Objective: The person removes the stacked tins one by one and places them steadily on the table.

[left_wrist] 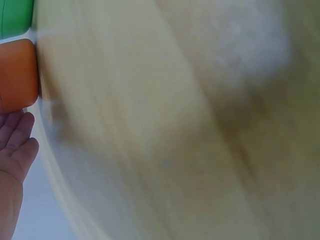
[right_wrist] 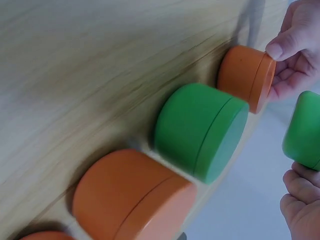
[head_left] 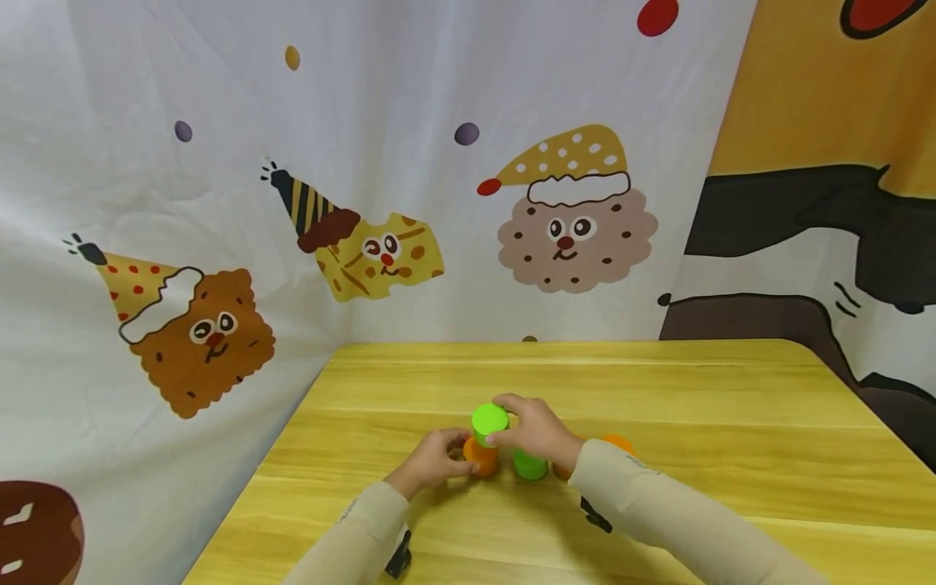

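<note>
My right hand [head_left: 537, 431] grips a green round container [head_left: 490, 421], thumb in front and fingers at its far side, raised off the table. In the right wrist view, that container [right_wrist: 306, 131] is partly cut off by the frame edge. My left hand [head_left: 431, 463] pinches an orange round container [head_left: 483, 460] standing on the table, just below the raised green one. Its thumb lies at the container's top edge in the right wrist view. Beside it stands another green container [right_wrist: 200, 130] with a seam round its upper part, then a further orange container [right_wrist: 130, 195].
One more orange container [head_left: 618, 444] shows behind my right sleeve, at the row's right end. All stand on a wooden table [head_left: 658, 382]. A white curtain with cartoon prints [head_left: 409, 97] hangs behind. Black devices [head_left: 398, 556] sit under both wrists.
</note>
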{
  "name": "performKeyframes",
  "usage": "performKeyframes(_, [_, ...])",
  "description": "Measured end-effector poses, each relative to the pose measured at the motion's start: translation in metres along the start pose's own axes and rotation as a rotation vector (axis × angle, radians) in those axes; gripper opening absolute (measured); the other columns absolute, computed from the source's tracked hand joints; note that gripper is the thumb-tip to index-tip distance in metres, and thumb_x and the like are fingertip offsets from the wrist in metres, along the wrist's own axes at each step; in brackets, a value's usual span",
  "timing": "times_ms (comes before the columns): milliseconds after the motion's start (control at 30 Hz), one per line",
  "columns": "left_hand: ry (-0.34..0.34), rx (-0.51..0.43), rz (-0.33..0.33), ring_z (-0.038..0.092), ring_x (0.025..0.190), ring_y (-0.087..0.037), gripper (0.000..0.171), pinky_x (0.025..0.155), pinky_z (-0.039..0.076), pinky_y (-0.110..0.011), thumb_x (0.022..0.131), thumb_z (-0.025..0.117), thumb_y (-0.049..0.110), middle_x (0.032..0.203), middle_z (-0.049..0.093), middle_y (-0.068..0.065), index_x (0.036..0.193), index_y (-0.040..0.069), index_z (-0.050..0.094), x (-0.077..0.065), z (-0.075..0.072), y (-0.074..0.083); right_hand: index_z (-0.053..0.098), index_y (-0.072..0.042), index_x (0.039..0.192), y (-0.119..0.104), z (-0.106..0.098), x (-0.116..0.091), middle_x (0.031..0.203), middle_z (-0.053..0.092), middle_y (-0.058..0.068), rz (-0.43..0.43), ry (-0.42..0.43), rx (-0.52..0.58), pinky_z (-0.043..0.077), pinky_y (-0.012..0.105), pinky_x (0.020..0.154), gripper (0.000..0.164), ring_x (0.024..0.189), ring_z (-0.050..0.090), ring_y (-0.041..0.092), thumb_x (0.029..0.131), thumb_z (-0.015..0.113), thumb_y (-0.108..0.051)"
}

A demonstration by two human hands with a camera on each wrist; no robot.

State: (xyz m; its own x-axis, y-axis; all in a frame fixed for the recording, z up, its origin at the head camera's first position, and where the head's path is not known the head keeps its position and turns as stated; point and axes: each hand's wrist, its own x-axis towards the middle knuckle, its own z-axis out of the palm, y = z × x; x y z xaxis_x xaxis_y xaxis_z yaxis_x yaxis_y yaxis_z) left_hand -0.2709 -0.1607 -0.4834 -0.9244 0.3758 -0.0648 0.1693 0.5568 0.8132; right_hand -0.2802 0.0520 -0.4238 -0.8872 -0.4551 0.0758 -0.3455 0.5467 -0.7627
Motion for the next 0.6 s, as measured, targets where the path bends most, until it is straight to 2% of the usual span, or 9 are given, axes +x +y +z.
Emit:
performKeyframes(167, [0.006, 0.010, 0.000, 0.056, 0.109, -0.028, 0.049, 0.095, 0.045, -0.044, 0.079, 0.075, 0.019, 0.114, 0.062, -0.012, 0.120, -0.002, 0.057, 0.000, 0.001, 0.000, 0.052, -0.007, 0.130, 0.007, -0.004, -0.005, 0.130, 0.054, 0.011, 0.028, 0.021, -0.036, 0.044, 0.048, 0.095, 0.064, 0.118, 0.051, 0.029, 0.076, 0.076, -0.032])
performKeyframes(600, [0.019, 0.003, -0.028, 0.056, 0.109, -0.029, 0.054, 0.094, 0.046, -0.043, 0.078, 0.076, 0.017, 0.114, 0.060, -0.014, 0.122, -0.004, 0.054, -0.001, 0.001, 0.000, 0.052, -0.004, 0.129, 0.033, -0.014, -0.019, 0.130, 0.054, 0.014, 0.071, 0.074, -0.022, 0.043, 0.050, 0.096, 0.066, 0.119, 0.050, 0.032, 0.074, 0.078, -0.029])
